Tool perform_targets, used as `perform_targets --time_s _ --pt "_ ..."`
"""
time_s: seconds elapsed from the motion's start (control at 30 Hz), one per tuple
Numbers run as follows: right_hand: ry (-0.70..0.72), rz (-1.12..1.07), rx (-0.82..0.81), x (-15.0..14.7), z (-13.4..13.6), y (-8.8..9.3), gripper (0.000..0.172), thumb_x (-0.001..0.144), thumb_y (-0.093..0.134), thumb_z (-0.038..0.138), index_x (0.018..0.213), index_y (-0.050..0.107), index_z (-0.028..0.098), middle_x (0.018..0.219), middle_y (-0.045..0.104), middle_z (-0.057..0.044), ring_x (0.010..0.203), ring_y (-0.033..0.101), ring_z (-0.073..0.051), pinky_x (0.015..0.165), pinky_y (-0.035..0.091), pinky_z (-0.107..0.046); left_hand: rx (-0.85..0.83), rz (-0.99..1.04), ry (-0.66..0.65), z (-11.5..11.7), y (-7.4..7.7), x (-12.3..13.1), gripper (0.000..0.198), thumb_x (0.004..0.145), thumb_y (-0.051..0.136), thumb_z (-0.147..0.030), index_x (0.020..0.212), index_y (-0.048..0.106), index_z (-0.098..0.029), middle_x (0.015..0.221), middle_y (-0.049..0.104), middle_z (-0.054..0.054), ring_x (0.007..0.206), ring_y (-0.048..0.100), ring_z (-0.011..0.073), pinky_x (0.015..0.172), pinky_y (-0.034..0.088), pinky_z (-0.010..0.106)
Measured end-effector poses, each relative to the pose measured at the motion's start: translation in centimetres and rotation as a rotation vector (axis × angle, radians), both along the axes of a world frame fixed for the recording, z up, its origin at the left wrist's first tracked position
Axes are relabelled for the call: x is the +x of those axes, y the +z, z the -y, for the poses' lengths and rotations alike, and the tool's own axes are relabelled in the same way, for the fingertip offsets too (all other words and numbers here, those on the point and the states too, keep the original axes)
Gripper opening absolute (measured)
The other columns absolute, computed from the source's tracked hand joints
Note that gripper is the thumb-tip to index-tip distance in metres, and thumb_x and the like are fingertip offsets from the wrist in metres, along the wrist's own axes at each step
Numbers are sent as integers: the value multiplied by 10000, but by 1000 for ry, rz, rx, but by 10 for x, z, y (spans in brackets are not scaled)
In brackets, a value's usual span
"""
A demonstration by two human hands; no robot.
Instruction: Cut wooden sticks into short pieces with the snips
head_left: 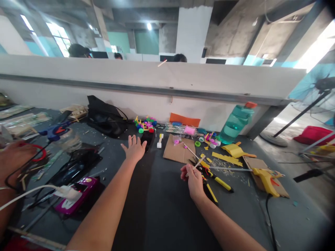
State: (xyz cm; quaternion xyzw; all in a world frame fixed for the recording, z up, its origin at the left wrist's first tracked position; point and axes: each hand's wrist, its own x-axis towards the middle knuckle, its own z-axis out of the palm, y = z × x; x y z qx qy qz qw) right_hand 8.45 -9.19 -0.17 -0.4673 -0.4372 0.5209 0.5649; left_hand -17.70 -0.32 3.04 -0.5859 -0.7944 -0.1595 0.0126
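Right hand (193,178) clamps 1 thin stick (200,162) at 4 o'clock from view centre; left hand (134,150), at 8 o'clock, is spread apart. Stick likely light, stiff, brittle: grip mid-length.

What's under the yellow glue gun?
A piece of brown cardboard lies under the yellow glue gun, on the dark table. Whatever the gun itself covers can't be seen.

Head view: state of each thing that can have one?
Left hand, open, fingers spread.
Right hand, closed on a thin stick.
Bottle, cap on.
Glue gun, lying down, glue stick in its back.
Purple socket box, white plug in.
Black bag, slumped.
Fan, running or not: cannot tell.
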Motion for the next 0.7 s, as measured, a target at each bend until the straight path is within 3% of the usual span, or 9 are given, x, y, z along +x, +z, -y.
perform_targets --time_s 0.07,0.13,0.23,0.3,0.4,0.5,0.57,0.7 --pt "4 6 2 0 -1 0 398 824 483 518 680 576 158 489 526 15 455 470 -92 451 334 -205 -62 -31 -14 -6 -9 -2 595 892 192 -500 1312 452 -169 1493 198 96 1379 17 334 982 45 711" --pt "7 10 -3 0 -2 1 402 823 483 521 673 576 159 485 521 18 451 469 -92 447 333 -205 -48 -30 -75 -6 -13 2 541 892 218 -490 1241 531 -220 1481 247 68 1381 49 320 995 37 692" --pt "18 14 -10 0 -1 1 408 820 483 527 662 573 162 480 516 21 447 467 -92 445 333 -206 83 17 -212 -2 -12 10 462 907 246 -429 954 677 -267 1315 514 23 1327 272 265 1057 59 596" --pt "25 16 -14 0 -1 1 407 820 483 526 661 572 162 482 516 22 449 466 -92 448 334 -207 208 16 -222 -1 -9 13 425 903 291 -399 828 681 -249 1136 636 19 1223 422 224 1090 78 509" --pt "28 18 -21 -1 -1 1 409 818 483 529 662 571 162 486 515 21 451 462 -91 449 333 -208 291 -14 -70 -9 -4 13 306 842 426 -396 994 633 -229 1118 622 70 1141 478 249 1064 171 484" --pt "26 20 -27 -2 -1 2 413 811 485 535 654 568 162 479 506 23 447 457 -93 448 330 -211 169 9 72 -26 -5 14 654 727 548 -482 1304 410 -208 1231 521 159 1143 448 350 960 280 548" --pt "21 22 -32 -3 -1 2 417 807 484 540 650 567 163 476 502 23 443 454 -94 448 328 -214 70 26 119 -40 -7 19 849 666 579 -532 1369 299 -146 1245 487 211 1146 426 393 936 287 566" --pt "18 42 -34 -3 -2 2 424 810 473 541 648 570 162 476 498 20 448 451 -98 459 327 -220 22 -10 215 -59 -14 30 905 634 592 -521 1362 281 -82 1228 470 245 1123 416 415 891 330 522"
